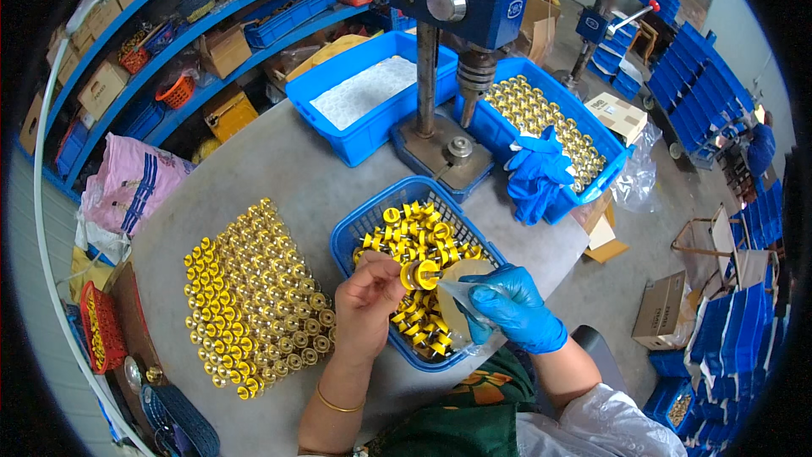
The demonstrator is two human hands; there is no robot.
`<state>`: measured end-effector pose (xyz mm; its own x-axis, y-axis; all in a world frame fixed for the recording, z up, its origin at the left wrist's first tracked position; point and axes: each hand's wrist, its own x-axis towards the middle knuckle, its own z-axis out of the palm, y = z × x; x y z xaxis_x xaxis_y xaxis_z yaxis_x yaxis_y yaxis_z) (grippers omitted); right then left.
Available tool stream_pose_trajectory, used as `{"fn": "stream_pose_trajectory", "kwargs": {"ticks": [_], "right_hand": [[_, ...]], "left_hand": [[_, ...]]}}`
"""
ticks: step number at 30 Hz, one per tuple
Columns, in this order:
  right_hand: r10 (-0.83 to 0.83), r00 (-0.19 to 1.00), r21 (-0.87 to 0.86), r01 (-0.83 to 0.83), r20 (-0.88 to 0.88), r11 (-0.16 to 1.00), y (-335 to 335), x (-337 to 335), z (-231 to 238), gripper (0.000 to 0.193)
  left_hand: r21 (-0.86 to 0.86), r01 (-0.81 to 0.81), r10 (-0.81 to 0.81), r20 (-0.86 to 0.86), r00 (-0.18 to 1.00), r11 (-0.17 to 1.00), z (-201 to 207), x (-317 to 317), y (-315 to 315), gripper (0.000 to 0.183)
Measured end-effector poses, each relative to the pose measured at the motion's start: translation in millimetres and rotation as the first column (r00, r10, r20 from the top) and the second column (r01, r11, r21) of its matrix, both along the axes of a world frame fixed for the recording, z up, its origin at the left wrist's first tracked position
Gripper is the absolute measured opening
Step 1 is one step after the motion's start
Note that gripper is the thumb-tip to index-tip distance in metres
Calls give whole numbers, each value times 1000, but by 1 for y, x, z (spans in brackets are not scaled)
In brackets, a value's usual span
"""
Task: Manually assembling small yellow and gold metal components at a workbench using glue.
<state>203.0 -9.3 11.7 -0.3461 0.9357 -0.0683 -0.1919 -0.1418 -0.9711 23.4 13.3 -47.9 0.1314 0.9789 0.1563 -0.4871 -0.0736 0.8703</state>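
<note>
My bare left hand (pixel 370 300) pinches a small round yellow-and-brass part (pixel 420 275) with a dark stem over the blue basket. My right hand (pixel 520 311), in a blue rubber glove, is wrapped round a clear, pointed plastic bag (pixel 461 292). The bag's tip reaches close to the part's stem; whether they touch I cannot tell. Below them, the blue mesh basket (pixel 347 235) contains many loose yellow parts (pixel 413 224) with dark stems. A pale, rounded translucent thing (pixel 467 271) shows behind my gloved fingers, partly hidden.
Rows of yellow-and-brass parts (pixel 262 296) stand left on the grey table (pixel 207 190). Behind is a blue drill press (pixel 457 0), flanked by a blue bin (pixel 347 148) with white lining and another bin (pixel 554 89) of brass parts with blue gloves (pixel 540 171) over its edge.
</note>
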Motion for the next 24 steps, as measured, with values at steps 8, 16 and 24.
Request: {"fn": "stream_pose_trajectory", "kwargs": {"ticks": [8, 16, 24], "right_hand": [[52, 998, -27, -51, 27, 998, 0, 0, 2, 34], [4, 998, -18, -3, 62, 1000, -1, -3, 3, 33], [-35, 995, -19, 37, 92, 999, -2, -7, 0, 33]], "left_hand": [[-7, -39, 39, -26, 999, 999, 2, 0, -1, 13], [115, -113, 131, -163, 978, 987, 8, 1, -3, 12], [258, -170, 250, -318, 914, 951, 13, 0, -2, 10]]}}
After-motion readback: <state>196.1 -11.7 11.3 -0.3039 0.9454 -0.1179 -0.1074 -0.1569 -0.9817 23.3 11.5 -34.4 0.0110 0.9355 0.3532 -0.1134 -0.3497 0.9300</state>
